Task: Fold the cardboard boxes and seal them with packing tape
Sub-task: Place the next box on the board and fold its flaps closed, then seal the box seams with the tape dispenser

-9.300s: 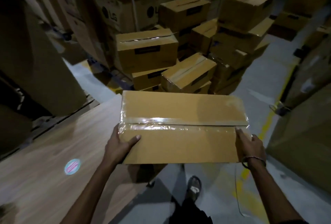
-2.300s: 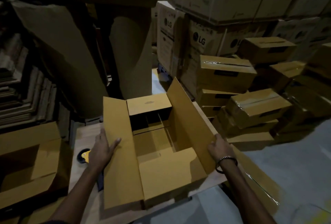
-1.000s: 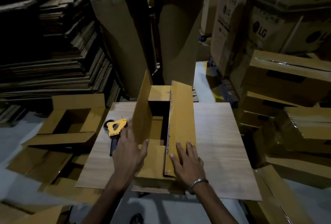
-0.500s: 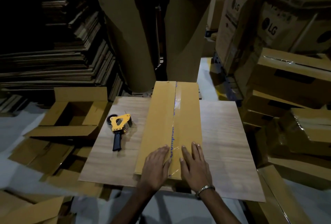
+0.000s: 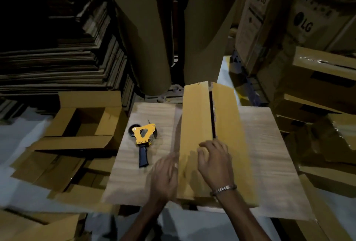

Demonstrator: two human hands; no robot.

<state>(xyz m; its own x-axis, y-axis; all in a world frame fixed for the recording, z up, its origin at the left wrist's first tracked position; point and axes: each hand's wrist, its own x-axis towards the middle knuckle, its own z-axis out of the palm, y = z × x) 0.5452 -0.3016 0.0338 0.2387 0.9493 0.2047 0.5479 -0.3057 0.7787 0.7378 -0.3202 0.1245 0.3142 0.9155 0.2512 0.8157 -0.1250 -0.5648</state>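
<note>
A long cardboard box (image 5: 213, 135) lies lengthwise down the middle of a wooden tabletop (image 5: 269, 163), its far end past the table's far edge and its near end at the near edge. Its two top flaps are folded down; a narrow dark gap runs between them along the far half.

The right hand (image 5: 215, 161), with a bracelet (image 5: 224, 188) at the wrist, rests on the box top near the seam, fingers bent with their tips on the cardboard and closed on nothing. The left hand (image 5: 163, 177) is blurred, fingers roughly straight and spread, beside the box's left edge over the bare tabletop; whether it touches the box I cannot tell.

A yellow tape dispenser (image 5: 143, 140) lies on the left part of the tabletop, dark handle toward the near edge, apart from box and hands, with bare wood around it. Right of the box the tabletop is a wide bare strip up to its right edge.

Off the left edge stands an open unsealed box (image 5: 84, 123) among flattened cardboard. Stacked flat sheets (image 5: 57, 58) rise far left, two large paper rolls (image 5: 146, 29) stand beyond the far edge, and taped cartons (image 5: 323, 79) crowd the right.
</note>
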